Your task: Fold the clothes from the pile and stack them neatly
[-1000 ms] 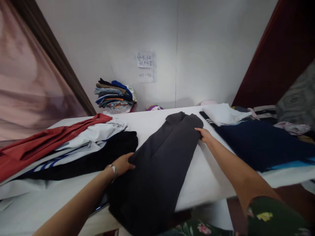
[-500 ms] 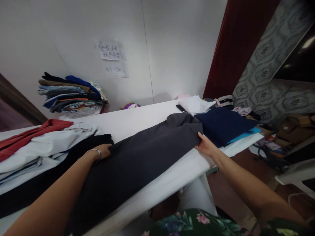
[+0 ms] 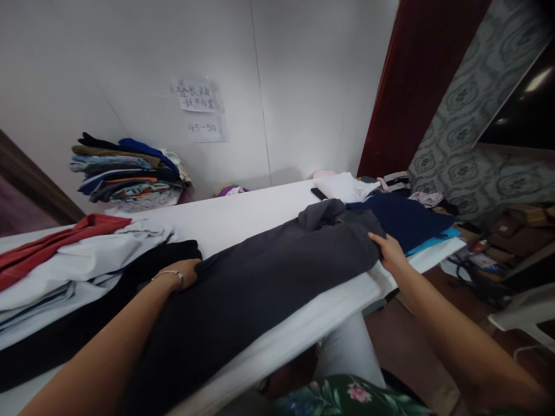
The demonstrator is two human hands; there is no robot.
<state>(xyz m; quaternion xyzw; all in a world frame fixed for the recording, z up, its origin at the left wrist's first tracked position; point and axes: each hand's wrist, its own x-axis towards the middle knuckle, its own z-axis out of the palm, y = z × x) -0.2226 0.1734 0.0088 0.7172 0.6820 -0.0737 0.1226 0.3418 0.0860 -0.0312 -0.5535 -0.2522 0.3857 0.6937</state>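
White and flat, a table [image 3: 247,222] is set along a pale wall [image 3: 312,86]. Between the left hand [image 3: 186,274] and the right hand [image 3: 388,251], a dark grey garment [image 3: 260,289] is stretched. Its right end is pinched in the right hand's fingers; its far edge is touched by the left hand, whose grip cannot be told. Beside the left hand, black cloth [image 3: 177,254] is laid, then white garments [image 3: 99,257] and a red garment [image 3: 60,242]. Past the right hand, navy cloth [image 3: 410,216] is spread. Farther off, beyond the left hand, a folded stack [image 3: 130,170] is placed by the wall, where handwritten sheets [image 3: 199,110] are fixed.
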